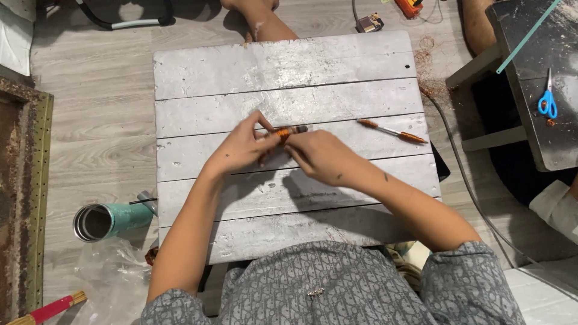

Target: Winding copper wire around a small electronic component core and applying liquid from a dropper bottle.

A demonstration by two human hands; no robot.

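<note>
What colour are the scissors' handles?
Blue; the scissors lie on the dark table at right, in the head view.

A crumpled clear plastic bag lies on the wooden floor at lower left, just below a teal cylindrical can that rests on its side with its open, metal-rimmed mouth turned toward the left. At the upper left corner, a white flat package or sheet is partly cut off by the picture's edge, so its kind cannot be told. No labels, signs or screens can be made out anywhere in the view.
</note>
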